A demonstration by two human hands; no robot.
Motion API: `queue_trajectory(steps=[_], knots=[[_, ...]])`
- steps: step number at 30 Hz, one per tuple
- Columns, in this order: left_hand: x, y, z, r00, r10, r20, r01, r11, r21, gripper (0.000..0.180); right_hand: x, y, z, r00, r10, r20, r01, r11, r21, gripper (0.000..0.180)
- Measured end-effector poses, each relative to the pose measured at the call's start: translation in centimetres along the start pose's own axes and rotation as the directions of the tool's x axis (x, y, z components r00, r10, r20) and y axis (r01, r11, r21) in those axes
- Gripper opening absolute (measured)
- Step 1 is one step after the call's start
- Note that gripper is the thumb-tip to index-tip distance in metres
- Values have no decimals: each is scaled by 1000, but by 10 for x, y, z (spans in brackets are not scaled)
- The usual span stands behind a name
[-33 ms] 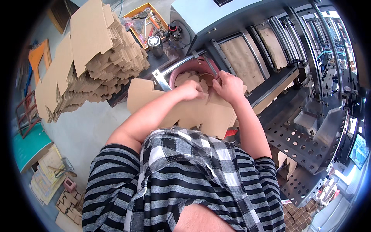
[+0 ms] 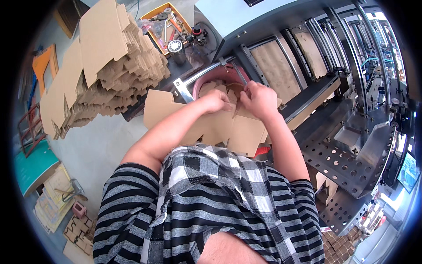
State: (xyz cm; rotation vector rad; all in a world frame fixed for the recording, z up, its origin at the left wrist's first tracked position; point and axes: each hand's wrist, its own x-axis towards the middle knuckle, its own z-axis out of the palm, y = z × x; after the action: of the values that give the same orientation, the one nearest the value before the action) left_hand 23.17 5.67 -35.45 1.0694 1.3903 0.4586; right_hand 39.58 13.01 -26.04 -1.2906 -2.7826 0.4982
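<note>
Both of my hands meet over a flat brown die-cut cardboard blank held in front of my chest. My left hand is curled on the blank's upper edge. My right hand pinches the same edge just to the right, fingers bent, almost touching the left hand. More cardboard pieces lie behind the hands inside a pink round rim at the machine's infeed. A second blank sticks out to the left under my left forearm.
A tall stack of cardboard blanks stands at the left. A yellow tray of tools sits at the top. A grey machine with cardboard panels and perforated metal plates fills the right. Cardboard scraps lie on the floor.
</note>
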Motion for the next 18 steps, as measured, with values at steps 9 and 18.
queue_trajectory(steps=[9,18], knots=[[3,15,6,994,97,47,-103,981,165,36,-13,39,36,989,51,-137,-52,999,0,31],[9,-1,1,997,-79,18,79,996,-27,27,-58,-11,43,966,148,211,-134,988,-79,24]])
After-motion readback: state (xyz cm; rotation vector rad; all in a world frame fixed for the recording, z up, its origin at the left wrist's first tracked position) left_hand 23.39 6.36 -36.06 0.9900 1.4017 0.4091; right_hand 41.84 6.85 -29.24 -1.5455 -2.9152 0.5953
